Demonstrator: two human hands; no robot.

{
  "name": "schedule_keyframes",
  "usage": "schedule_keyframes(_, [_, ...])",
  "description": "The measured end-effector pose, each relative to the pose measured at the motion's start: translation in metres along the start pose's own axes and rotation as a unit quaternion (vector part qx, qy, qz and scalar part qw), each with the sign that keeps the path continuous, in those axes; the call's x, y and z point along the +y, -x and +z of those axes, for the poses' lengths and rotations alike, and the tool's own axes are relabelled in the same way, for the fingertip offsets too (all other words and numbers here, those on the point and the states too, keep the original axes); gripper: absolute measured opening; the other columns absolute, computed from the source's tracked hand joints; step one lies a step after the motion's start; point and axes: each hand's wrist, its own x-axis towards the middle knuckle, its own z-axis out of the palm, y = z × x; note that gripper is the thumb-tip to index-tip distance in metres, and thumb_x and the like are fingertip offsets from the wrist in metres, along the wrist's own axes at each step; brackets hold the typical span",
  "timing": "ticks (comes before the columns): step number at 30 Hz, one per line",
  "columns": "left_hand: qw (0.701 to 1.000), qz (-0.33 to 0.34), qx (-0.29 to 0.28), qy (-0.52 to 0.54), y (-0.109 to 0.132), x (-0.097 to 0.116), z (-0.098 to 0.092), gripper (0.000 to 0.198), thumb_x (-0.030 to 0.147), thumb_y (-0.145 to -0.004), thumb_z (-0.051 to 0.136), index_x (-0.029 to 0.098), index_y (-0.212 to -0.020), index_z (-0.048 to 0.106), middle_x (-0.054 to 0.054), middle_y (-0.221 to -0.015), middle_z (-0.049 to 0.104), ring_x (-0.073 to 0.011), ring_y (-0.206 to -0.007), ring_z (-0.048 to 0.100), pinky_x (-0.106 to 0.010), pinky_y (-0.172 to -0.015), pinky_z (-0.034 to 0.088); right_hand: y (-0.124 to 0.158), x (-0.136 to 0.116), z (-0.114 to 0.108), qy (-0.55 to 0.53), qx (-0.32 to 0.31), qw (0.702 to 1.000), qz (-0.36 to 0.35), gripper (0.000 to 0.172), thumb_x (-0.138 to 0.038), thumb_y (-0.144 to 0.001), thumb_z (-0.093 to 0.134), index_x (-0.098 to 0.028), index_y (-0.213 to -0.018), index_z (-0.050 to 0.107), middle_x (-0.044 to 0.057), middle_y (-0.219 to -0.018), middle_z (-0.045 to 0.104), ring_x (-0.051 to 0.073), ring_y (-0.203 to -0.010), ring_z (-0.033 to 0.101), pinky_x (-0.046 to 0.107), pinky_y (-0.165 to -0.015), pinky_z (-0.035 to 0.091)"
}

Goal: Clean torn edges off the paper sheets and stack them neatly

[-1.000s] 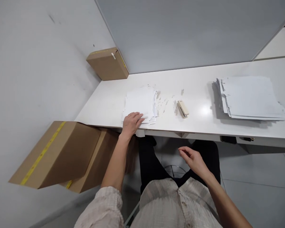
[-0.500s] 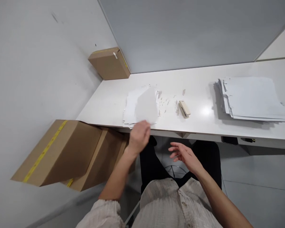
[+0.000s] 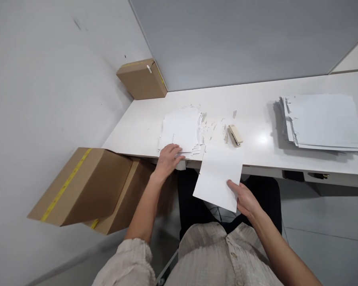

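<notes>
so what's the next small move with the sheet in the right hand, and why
Probably slide the sheet onto the desk near the stapler: the right hand pinches its near corner and most of it hangs past the desk edge, while the left hand rests on the small stack.

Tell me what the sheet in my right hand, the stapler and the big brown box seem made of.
The sheet in the right hand looks like matte white paper: very thin, flat, no sheen. The stapler seems to be cream plastic, slightly glossy, though it is too small to be sure. The big brown box looks like matte cardboard, with yellow tape along one edge.
</notes>
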Motion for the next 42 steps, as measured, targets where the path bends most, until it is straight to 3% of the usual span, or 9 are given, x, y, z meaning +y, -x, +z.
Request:
schedule_keyframes(4, [0.996, -0.043, -0.084, 0.001, -0.017, -0.029, -0.005, 0.021, 0.033, -0.082, 0.059, 0.021, -0.098, 0.063, -0.006, -0.111, 0.061, -0.0218, -0.107, 0.053, -0.037, -0.094, 0.045, 0.003, 0.0, -0.004, -0.02, -0.001, 1.0, 0.015, 0.026, -0.026, -0.078, 0.064, -0.014, -0.101, 0.064, 0.012, -0.1, 0.071, 0.027, -0.096, 0.066, 0.036, -0.078, 0.056])
schedule_keyframes(9, [0.991, -0.051, -0.122, 0.014, -0.021, -0.029, -0.013, 0.023, 0.036, -0.083, 0.056, 0.022, -0.1, 0.063, -0.004, -0.109, 0.062, -0.0205, -0.104, 0.054, -0.035, -0.092, 0.044, -0.001, 0.003, -0.003, -0.039, -0.001, 0.999, 0.018, 0.026, -0.023, -0.078, 0.064, -0.013, -0.102, 0.064, 0.01, -0.099, 0.072, 0.026, -0.095, 0.066, 0.035, -0.08, 0.056])
schedule_keyframes(14, [0.991, -0.036, -0.128, 0.017, -0.021, -0.029, -0.016, 0.03, 0.039, -0.082, 0.057, 0.022, -0.106, 0.062, -0.006, -0.115, 0.059, -0.0221, -0.109, 0.051, -0.036, -0.095, 0.043, 0.0, 0.004, 0.0, -0.027, 0.005, 0.999, 0.016, 0.024, -0.024, -0.077, 0.065, -0.014, -0.1, 0.065, 0.01, -0.097, 0.072, 0.026, -0.091, 0.067, 0.035, -0.076, 0.057])
schedule_keyframes(21, [0.982, -0.103, -0.093, 0.127, -0.023, -0.033, -0.02, 0.025, 0.039, -0.084, 0.051, 0.022, -0.091, 0.068, -0.005, -0.102, 0.067, -0.02, -0.099, 0.059, -0.035, -0.089, 0.047, 0.003, 0.0, 0.004, -0.018, 0.015, 1.0, 0.006, 0.024, -0.023, -0.078, 0.065, -0.015, -0.1, 0.065, 0.009, -0.095, 0.073, 0.025, -0.085, 0.069, 0.035, -0.073, 0.057])
schedule_keyframes(25, [0.975, -0.135, 0.04, 0.172, -0.013, -0.006, -0.023, 0.02, 0.033, -0.085, 0.053, 0.019, -0.088, 0.067, -0.005, -0.094, 0.069, -0.0169, -0.089, 0.063, -0.031, -0.083, 0.051, 0.005, -0.001, 0.007, -0.028, 0.018, 0.999, 0.003, 0.027, -0.025, -0.079, 0.064, -0.016, -0.104, 0.063, 0.009, -0.096, 0.072, 0.025, -0.088, 0.068, 0.034, -0.072, 0.058])
schedule_keyframes(28, [0.978, -0.065, 0.081, 0.182, 0.002, 0.036, -0.027, 0.012, 0.024, -0.082, 0.057, 0.019, -0.088, 0.067, -0.004, -0.093, 0.069, -0.0165, -0.092, 0.063, -0.032, -0.086, 0.051, 0.003, -0.001, 0.007, -0.043, 0.016, 0.999, -0.002, 0.029, -0.03, -0.08, 0.063, -0.016, -0.106, 0.062, 0.01, -0.097, 0.072, 0.024, -0.09, 0.068, 0.034, -0.074, 0.057])
schedule_keyframes(34, [0.976, 0.128, -0.032, 0.175, 0.039, 0.11, -0.014, 0.017, 0.012, -0.083, 0.052, 0.018, -0.095, 0.063, -0.005, -0.091, 0.068, -0.0179, -0.1, 0.061, -0.037, -0.093, 0.05, -0.007, 0.001, 0.003, -0.074, 0.041, 0.996, 0.007, 0.043, -0.047, -0.081, 0.06, -0.016, -0.109, 0.061, 0.011, -0.098, 0.071, 0.026, -0.091, 0.067, 0.036, -0.074, 0.057])
schedule_keyframes(37, [0.968, 0.165, -0.084, 0.172, 0.051, 0.121, -0.004, 0.018, 0.011, -0.084, 0.05, 0.016, -0.098, 0.061, -0.006, -0.094, 0.067, -0.0189, -0.104, 0.059, -0.037, -0.095, 0.05, -0.007, 0.0, 0.005, -0.087, 0.008, 0.996, -0.003, 0.046, -0.052, -0.081, 0.057, -0.017, -0.111, 0.061, 0.01, -0.1, 0.071, 0.026, -0.092, 0.067, 0.036, -0.073, 0.056])
schedule_keyframes(42, [0.953, 0.199, -0.154, 0.17, 0.058, 0.122, -0.001, 0.017, 0.012, -0.086, 0.048, 0.015, -0.097, 0.06, -0.006, -0.098, 0.066, -0.0188, -0.108, 0.056, -0.036, -0.098, 0.047, -0.002, -0.005, 0.008, -0.038, -0.026, 0.998, -0.029, 0.038, -0.039, -0.072, 0.071, -0.016, -0.102, 0.065, 0.009, -0.096, 0.072, 0.025, -0.089, 0.067, 0.033, -0.072, 0.055])
